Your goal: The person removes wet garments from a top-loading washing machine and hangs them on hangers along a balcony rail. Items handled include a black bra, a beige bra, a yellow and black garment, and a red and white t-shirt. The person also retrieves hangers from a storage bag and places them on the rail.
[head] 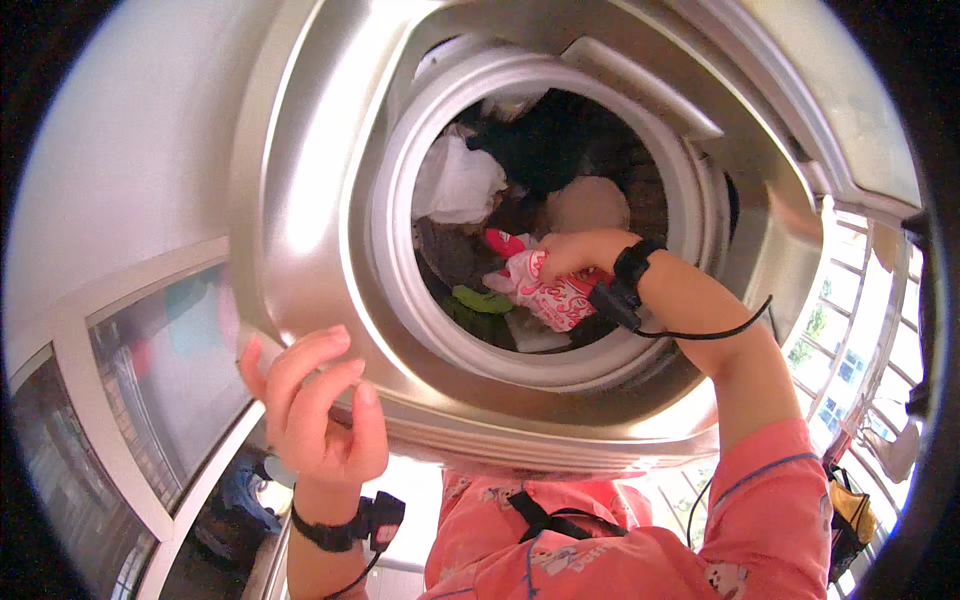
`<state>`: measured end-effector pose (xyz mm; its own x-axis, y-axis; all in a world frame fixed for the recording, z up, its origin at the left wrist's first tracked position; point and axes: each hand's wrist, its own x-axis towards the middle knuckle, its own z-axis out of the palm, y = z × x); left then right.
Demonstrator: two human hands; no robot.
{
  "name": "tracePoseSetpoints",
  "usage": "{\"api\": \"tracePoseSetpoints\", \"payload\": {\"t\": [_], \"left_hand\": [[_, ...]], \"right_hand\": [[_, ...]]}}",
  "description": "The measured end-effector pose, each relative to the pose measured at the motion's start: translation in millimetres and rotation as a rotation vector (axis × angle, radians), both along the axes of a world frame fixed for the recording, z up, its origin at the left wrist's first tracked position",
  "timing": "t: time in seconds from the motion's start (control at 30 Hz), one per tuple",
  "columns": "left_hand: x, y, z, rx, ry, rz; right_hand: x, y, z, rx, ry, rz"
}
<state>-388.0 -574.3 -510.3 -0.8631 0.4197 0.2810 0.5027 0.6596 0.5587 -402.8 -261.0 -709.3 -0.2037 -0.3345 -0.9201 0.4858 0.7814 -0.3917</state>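
My right hand (581, 255) reaches into the round drum opening, its fingers on a red-and-white printed item (551, 296), apparently cloth, that bears writing. The item is crumpled, and part of it is hidden beneath the fingers. My left hand (322, 416) is raised at the front-left edge of the washing machine (315, 225), fingers apart and slightly curled, with nothing in it. Inside the drum, a white cloth (459, 180) lies at the left and a dark cloth (536, 142) at the back. A beige rounded item (589, 204) sits behind my right hand, and a green piece (481, 300) lies in front.
A pale plastic ring (390, 247) surrounds the drum opening. A framed window (169, 367) stands at the left. Bars of a window grille (847, 300) run along the right, near a yellow-and-black bag (851, 514). Black straps and cables are on both my wrists.
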Motion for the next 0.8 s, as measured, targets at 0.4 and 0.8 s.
{"api": "tracePoseSetpoints", "payload": {"t": [0.4, 0.8], "left_hand": [[-2, -1, 11, 0.083, 0.111, -0.035], [62, 158, 153, 1.367, -1.358, -0.348]], "right_hand": [[39, 8, 245, -0.769, 0.147, -0.879], [224, 35, 389, -0.998, 0.863, -0.964]]}}
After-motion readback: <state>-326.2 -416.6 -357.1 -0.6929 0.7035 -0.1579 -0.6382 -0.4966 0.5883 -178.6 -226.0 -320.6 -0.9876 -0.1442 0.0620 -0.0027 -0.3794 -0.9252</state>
